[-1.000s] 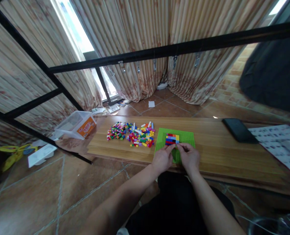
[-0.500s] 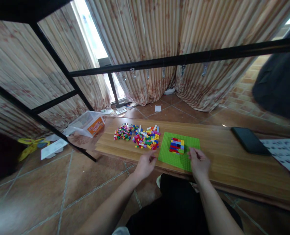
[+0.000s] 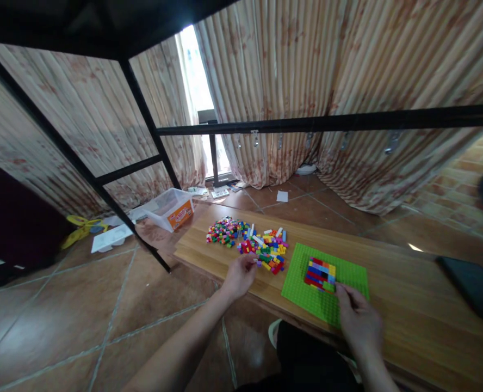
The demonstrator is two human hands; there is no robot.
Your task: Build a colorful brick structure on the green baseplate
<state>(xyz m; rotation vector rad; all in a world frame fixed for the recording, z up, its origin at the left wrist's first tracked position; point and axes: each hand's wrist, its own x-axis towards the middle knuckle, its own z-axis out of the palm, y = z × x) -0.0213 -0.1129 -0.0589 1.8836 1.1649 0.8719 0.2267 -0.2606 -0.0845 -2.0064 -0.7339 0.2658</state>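
A green baseplate [image 3: 302, 291] lies on a wooden board [image 3: 404, 305], with a small block of red, blue, yellow and green bricks [image 3: 320, 274] built on it. My right hand [image 3: 358, 318] rests on the plate's near right part, fingertips touching the block's corner, fingers curled. My left hand [image 3: 238, 275] reaches to the near edge of a pile of loose coloured bricks [image 3: 266, 250], its fingers pinched at a small brick. A second pile of loose bricks [image 3: 223, 231] lies further left.
A clear plastic box with an orange label [image 3: 170, 209] stands on the floor left of the board. A black phone [image 3: 472, 288] lies at the board's right end. A black metal frame [image 3: 152, 136] crosses the view before curtains. The tiled floor holds papers and a white tray [image 3: 111, 238].
My left hand left the baseplate and moved left to the brick pile. My right hand stayed by the built block. The view swung to the left.
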